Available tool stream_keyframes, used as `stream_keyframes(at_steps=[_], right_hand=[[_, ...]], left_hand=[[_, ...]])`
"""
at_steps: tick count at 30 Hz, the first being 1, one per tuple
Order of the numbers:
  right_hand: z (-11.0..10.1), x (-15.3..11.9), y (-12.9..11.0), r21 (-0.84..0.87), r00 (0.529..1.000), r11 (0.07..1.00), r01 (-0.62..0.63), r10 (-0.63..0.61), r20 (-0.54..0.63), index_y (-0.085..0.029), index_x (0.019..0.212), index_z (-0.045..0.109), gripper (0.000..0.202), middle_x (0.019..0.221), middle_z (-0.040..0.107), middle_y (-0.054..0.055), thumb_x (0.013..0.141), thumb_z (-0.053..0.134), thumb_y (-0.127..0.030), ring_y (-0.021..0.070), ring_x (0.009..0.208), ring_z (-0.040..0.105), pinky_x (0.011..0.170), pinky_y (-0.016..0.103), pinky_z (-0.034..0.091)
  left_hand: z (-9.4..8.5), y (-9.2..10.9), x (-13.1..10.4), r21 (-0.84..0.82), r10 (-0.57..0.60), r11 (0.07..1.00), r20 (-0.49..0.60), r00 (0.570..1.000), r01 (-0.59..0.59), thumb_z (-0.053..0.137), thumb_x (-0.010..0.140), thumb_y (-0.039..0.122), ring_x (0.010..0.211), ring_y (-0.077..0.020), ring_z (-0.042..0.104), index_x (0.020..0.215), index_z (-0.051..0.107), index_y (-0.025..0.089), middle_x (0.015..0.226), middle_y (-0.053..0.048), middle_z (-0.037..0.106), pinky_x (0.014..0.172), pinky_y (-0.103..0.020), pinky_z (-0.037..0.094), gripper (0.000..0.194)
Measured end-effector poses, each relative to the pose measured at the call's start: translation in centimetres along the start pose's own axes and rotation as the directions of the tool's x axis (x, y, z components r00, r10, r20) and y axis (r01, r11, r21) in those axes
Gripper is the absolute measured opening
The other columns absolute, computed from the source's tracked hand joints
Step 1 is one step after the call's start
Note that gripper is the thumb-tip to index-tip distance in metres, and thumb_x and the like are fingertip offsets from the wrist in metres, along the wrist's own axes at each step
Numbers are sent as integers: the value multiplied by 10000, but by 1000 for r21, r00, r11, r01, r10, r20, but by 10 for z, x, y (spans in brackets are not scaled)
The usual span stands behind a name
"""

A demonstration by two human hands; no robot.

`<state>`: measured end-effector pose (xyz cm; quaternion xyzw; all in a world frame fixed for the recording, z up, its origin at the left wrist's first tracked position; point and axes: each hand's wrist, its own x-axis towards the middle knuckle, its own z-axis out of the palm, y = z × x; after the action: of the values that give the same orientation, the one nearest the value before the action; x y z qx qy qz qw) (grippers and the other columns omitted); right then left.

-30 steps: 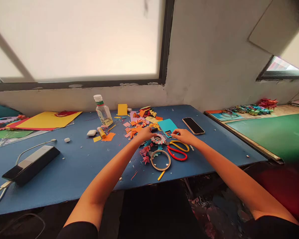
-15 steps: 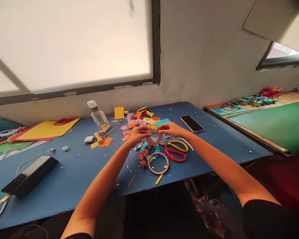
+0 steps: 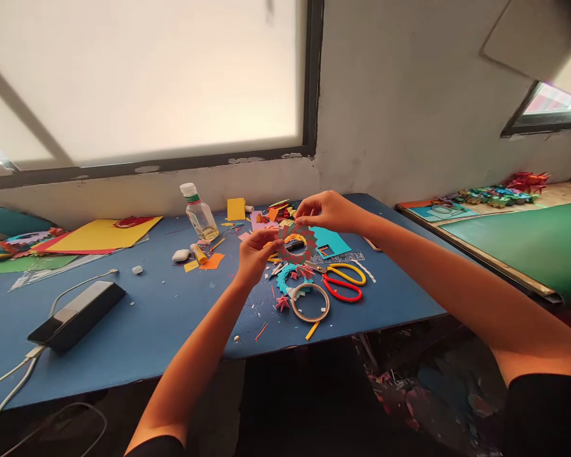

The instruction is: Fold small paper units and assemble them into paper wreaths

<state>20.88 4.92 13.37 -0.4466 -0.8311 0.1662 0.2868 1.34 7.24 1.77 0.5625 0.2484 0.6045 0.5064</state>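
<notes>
A red and grey toothed paper ring (image 3: pixel 298 255) is held up over the blue table. Its left edge is pinched in my left hand (image 3: pixel 257 252). My right hand (image 3: pixel 324 211) is at the ring's upper right, with its fingers curled together; whether they grip the ring's edge is not clear. Below the ring lie a turquoise paper ring (image 3: pixel 285 279), a red paper star (image 3: pixel 282 303) and a round tape roll (image 3: pixel 310 319). Scissors with red and yellow handles (image 3: pixel 347 279) rest to the right, beside a clear ruler (image 3: pixel 345 257) and a turquoise sheet (image 3: pixel 333 240).
A glass bottle (image 3: pixel 202 219), a glue stick (image 3: pixel 198 254) and a white case (image 3: pixel 181 256) stand or lie left of my hands. Farther left are a black device (image 3: pixel 76 315) with cables and yellow and red sheets (image 3: pixel 102 235). A green-topped table (image 3: pixel 518 235) adjoins at right.
My right hand has risen and now partly covers the phone's place. The paper ring is tilted up and shows its open middle. The whole view has shifted slightly.
</notes>
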Motion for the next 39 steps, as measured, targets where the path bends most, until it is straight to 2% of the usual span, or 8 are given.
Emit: stream_keyframes(at_steps=[5,12,18,22,25,29,34,39], right_hand=[[-8,12,-15,-88,990,993,-73,83,111,-146,838,696,209,669,644,12,773,628,-332,105,587,544,537,229,395],[-17,29,-31,-213,986,965,-156,164,19,-146,783,619,58,682,628,12,775,585,-193,105,603,562,554,217,414],[-45,57,-12,-358,974,906,-227,204,-101,-165,773,614,62,689,636,28,780,580,-218,136,599,572,571,257,427],[-62,74,21,-463,964,853,-242,159,-212,-197,808,628,66,814,673,47,773,582,-231,172,677,574,629,297,410],[-71,84,52,-482,945,834,-269,132,-299,-209,850,621,92,909,683,58,798,551,-237,175,673,579,640,308,401],[-75,98,102,-455,893,829,-324,109,-437,-223,912,594,125,980,682,70,845,491,-242,186,669,598,657,324,394],[-69,114,175,-392,840,839,-378,133,-526,-223,921,569,135,933,697,89,855,451,-226,233,808,623,693,334,407],[-56,127,239,-285,818,855,-433,240,-522,-205,892,531,108,903,694,84,847,445,-252,182,718,627,657,290,452]], left_hand=[[-1,1,-4,-18,47,999,-55,997,-48,814,583,294,653,-107,618,847,676,179,730,11,660,639,-253,525,319],[-18,-4,5,97,60,994,-193,979,-42,679,730,427,717,-128,633,910,651,166,818,-31,665,579,-220,515,318],[-35,-38,11,338,-10,937,-223,975,87,556,871,372,721,-138,621,901,621,128,828,-43,643,615,-267,519,255],[-28,-55,8,560,-38,823,-109,993,93,549,898,326,838,-157,623,983,606,122,953,-53,639,759,-353,533,229],[-23,-58,26,713,-51,700,-19,998,50,542,902,324,879,-167,622,1009,608,132,999,-63,638,795,-373,528,229],[-22,-66,84,871,-54,491,61,997,-27,549,896,321,1027,-212,590,1106,582,146,1144,-89,598,884,-435,498,275],[-24,-104,161,961,-70,269,79,994,-58,556,892,323,1054,-229,579,1175,547,149,1202,-101,567,884,-450,499,333],[-45,-135,196,988,-92,149,52,994,-38,554,895,318,1007,-214,599,1175,544,145,1172,-97,580,846,-424,521,330]])
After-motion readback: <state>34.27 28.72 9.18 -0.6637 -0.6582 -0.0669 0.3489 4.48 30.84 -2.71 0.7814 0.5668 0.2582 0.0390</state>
